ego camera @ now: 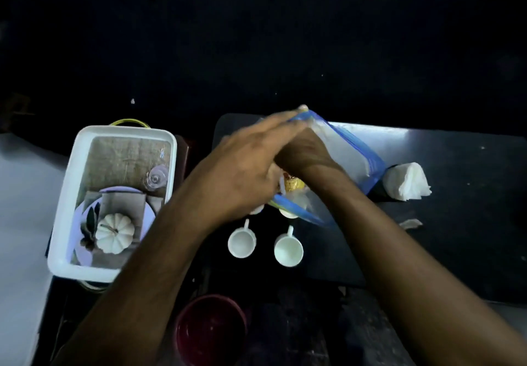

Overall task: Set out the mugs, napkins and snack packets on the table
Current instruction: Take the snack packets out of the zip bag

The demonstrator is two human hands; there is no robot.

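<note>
- While both hands work above the mugs (pixel 241 242), the left hand (pixel 242 171) lies flat, fingers spread, on the zip bag (pixel 350 151).
- Right hand (pixel 302 151) reaches inside; its grip is hidden.
- Yellow snack packet (pixel 293 184) shows at the bag's mouth.
- Napkins (pixel 407 181) sit right of the bag.

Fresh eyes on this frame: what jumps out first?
Both hands meet mid-frame on a clear zip bag with blue edges: the left hand lies over the right hand, with a yellow packet showing inside. Two white mugs stand side by side just below on the dark table. A white tray sits at left.
</note>
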